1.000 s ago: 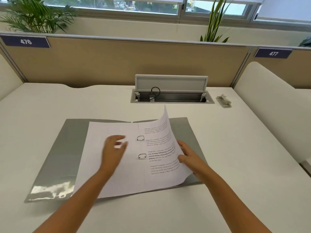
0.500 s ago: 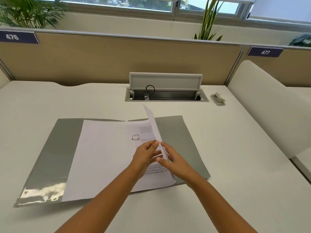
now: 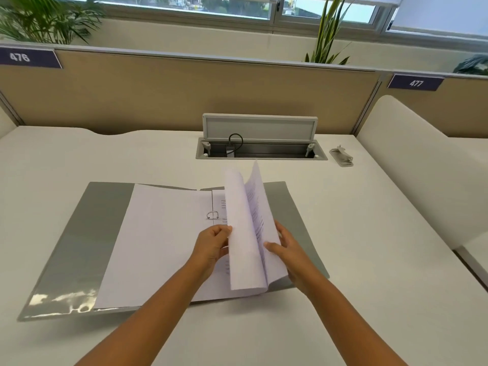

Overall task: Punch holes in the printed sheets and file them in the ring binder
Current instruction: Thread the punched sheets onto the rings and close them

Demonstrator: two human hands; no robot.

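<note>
A grey ring binder (image 3: 79,233) lies open on the white desk. White sheets (image 3: 158,241) lie flat on its left half, and one metal ring (image 3: 212,215) shows at the spine. A few printed sheets (image 3: 247,233) stand up, curled, over the right half. My left hand (image 3: 212,245) pinches the left edge of these raised sheets. My right hand (image 3: 287,247) holds them from the right side, thumb on the printed face. The lower ring is hidden behind the hands and paper.
A small hole punch (image 3: 341,156) sits at the back right of the desk (image 3: 369,233). An open cable hatch (image 3: 260,149) with a raised lid lies behind the binder. A beige partition (image 3: 184,93) closes the back, and a white divider (image 3: 422,159) stands on the right.
The raised sheets have swung from leaning right to standing upright and curling over. My left hand moved from the flat left pages to the lifted sheets' edge. The camera moved closer.
</note>
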